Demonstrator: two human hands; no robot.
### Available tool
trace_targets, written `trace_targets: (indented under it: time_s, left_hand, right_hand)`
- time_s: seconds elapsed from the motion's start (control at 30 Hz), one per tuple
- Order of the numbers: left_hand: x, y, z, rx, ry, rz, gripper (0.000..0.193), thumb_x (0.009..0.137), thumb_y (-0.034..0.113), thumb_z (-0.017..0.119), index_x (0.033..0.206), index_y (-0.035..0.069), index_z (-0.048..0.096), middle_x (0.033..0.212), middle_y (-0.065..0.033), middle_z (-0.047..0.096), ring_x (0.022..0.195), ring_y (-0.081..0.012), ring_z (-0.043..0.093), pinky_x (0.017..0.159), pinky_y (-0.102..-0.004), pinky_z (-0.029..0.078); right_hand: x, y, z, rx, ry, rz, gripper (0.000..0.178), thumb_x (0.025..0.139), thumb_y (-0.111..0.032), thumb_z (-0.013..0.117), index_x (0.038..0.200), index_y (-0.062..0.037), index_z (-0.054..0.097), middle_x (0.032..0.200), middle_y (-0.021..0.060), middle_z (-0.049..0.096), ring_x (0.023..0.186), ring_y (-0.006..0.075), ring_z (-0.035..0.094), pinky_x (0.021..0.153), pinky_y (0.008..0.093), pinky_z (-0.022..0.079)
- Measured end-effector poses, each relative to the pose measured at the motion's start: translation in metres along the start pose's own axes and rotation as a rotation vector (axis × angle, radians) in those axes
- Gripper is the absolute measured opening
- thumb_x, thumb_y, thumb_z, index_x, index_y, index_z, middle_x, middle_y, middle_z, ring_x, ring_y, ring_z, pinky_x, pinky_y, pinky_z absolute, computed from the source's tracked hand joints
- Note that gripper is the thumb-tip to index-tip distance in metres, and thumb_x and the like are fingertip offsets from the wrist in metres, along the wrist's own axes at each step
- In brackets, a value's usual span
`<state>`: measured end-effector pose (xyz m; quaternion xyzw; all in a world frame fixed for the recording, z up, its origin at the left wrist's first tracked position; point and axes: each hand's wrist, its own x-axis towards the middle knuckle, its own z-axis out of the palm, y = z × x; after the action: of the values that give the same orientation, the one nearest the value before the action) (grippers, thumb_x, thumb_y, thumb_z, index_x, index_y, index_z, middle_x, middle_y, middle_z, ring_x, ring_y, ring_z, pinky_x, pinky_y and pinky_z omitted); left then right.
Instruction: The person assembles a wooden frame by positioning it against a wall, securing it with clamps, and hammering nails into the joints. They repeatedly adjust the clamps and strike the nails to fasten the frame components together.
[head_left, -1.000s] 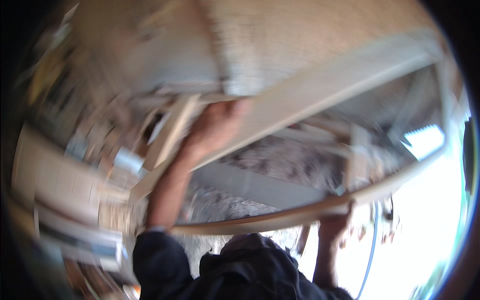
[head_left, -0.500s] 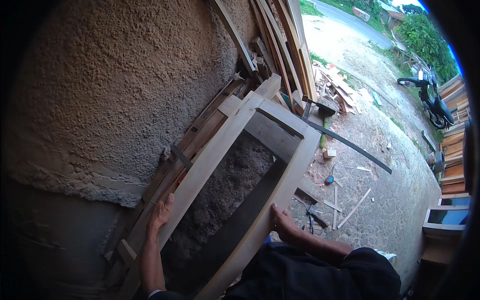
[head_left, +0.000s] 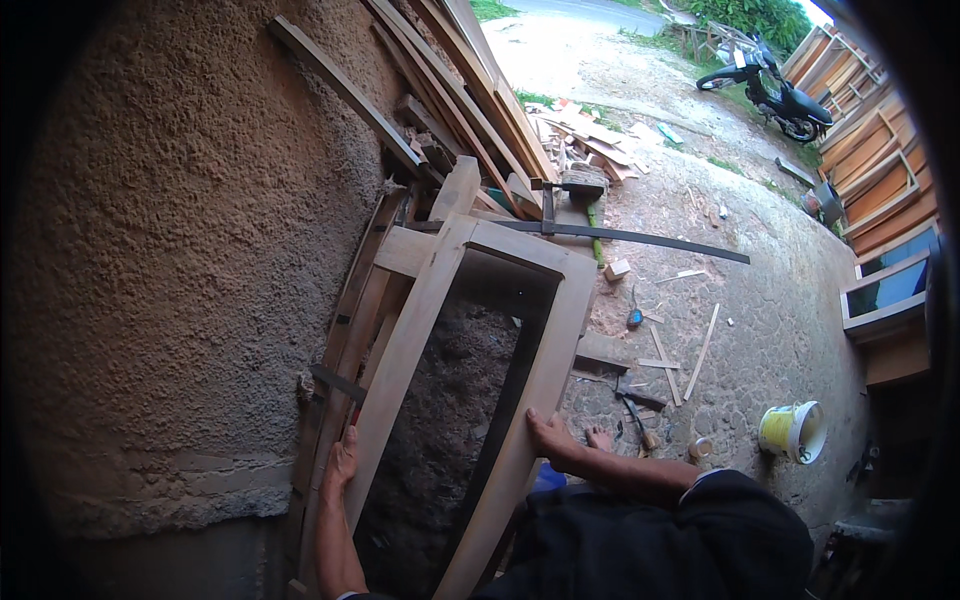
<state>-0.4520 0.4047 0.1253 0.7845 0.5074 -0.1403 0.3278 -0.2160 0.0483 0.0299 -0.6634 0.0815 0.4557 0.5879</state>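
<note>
A pale wooden frame (head_left: 570,290) with a long rectangular opening lies slanted in front of me. My left hand (head_left: 343,462) is closed on its left rail, thumb pointing up along the wood. On the right rail, my right hand (head_left: 552,438) grips the edge with the thumb on top and the other fingers hidden beneath. Past the far end of the frame lies a bar clamp (head_left: 660,240), its long dark metal bar reaching out to the right. Beneath and left of the frame are further wooden pieces (head_left: 408,250).
A rough wall (head_left: 200,250) rises on the left, with long planks (head_left: 470,90) leaning at its far end. On the floor lie a hammer (head_left: 637,400), a blue tape measure (head_left: 635,317), thin offcuts (head_left: 703,350) and a bucket (head_left: 790,432). A motorbike (head_left: 770,95) stands far right.
The view has swung right, so the frame appears more upright and further left, and the bucket has come into view. Both hands keep their hold on the rails.
</note>
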Motion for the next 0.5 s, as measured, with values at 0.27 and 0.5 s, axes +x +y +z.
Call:
trace_targets:
  time_s: [0.27, 0.5]
  left_hand:
    - [0.032, -0.026, 0.014, -0.006, 0.016, 0.000, 0.106, 0.089, 0.087, 0.018, 0.132, 0.001, 0.063, 0.126, -0.0347, 0.061, 0.127, -0.0524, 0.052, 0.101, -0.0540, 0.044]
    - [0.051, -0.032, 0.036, 0.008, 0.080, 0.027, 0.112, 0.089, 0.088, 0.017, 0.125, -0.007, 0.063, 0.128, -0.0365, 0.059, 0.127, -0.0531, 0.051, 0.102, -0.0546, 0.044]
  right_hand:
    - [0.023, 0.015, 0.009, -0.013, 0.002, -0.014, 0.068, 0.097, -0.054, 0.059, 0.132, 0.0040, 0.050, 0.115, 0.0227, 0.065, 0.100, 0.0301, 0.069, 0.079, 0.0415, 0.059]
    - [0.012, -0.005, 0.004, 0.002, -0.027, 0.011, 0.066, 0.098, -0.053, 0.060, 0.130, 0.0035, 0.052, 0.113, 0.0204, 0.065, 0.099, 0.0305, 0.069, 0.075, 0.0432, 0.060]
